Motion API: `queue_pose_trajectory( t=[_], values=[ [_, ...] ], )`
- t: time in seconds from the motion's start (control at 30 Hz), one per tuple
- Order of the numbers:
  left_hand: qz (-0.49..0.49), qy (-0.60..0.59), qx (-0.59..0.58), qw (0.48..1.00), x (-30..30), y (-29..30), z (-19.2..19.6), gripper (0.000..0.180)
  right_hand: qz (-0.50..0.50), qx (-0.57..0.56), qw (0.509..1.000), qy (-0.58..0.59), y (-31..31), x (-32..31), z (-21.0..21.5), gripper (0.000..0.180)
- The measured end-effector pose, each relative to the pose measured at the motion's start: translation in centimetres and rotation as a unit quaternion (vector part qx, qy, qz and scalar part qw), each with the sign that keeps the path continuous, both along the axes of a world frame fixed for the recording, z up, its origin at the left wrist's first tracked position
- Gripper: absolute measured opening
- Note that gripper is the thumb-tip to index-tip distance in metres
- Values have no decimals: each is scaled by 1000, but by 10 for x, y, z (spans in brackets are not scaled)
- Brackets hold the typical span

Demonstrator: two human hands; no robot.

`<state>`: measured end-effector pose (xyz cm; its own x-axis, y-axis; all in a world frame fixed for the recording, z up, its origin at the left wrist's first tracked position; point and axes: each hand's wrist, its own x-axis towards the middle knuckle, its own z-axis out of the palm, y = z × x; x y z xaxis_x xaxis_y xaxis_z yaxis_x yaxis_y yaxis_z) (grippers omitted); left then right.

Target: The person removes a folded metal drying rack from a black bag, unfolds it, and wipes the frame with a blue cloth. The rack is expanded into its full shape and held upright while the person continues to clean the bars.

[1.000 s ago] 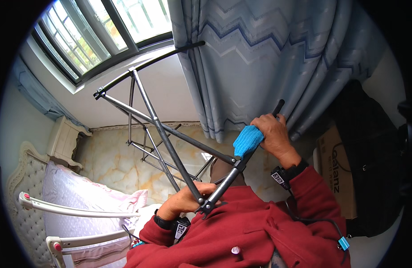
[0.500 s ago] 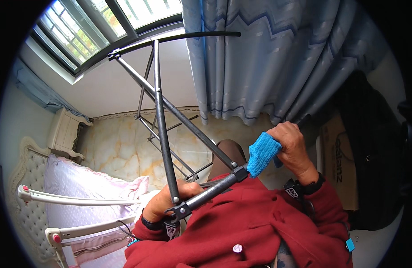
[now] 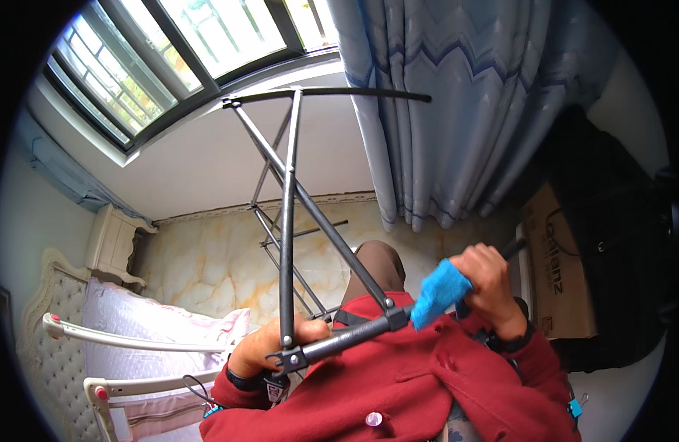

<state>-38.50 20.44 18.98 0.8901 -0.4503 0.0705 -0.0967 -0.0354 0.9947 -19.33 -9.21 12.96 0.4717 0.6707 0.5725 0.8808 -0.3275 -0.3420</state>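
A dark grey folding metal frame (image 3: 286, 243) of crossed tubes stands in front of me, reaching toward the window. My left hand (image 3: 269, 346) is closed around its near tube, close to the black bracket at the left end; the fingers are partly hidden behind the metal. On the right, my right hand (image 3: 488, 286) is closed over a bright blue knitted cloth (image 3: 439, 293). The cloth lies around the same tube, just right of a black joint, and the dark tube end sticks out beyond the fist.
A bed with a tufted headboard (image 3: 56, 353) and white rails (image 3: 133, 335) is at the lower left. By the wall stands a cream nightstand (image 3: 115, 239). Blue curtains (image 3: 457, 125) hang ahead. A cardboard box (image 3: 553, 272) and a large black bag (image 3: 619, 272) are at the right.
The whole view has shifted, so the window and frame appear lower and farther right. My right hand and the cloth sit lower, slightly more to the right. Both hands keep their hold.
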Motion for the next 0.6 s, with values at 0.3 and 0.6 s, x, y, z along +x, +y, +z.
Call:
queue_pose_trajectory(
  t=[0.3,0.6],
  values=[
    [-129,-40,-21,991,57,-19,15,40,-83,31,991,100,-54,-29,9,19],
    [-161,-137,37,977,105,-53,25,8,-122,73,978,149,-78,-49,0,23]
  ],
)
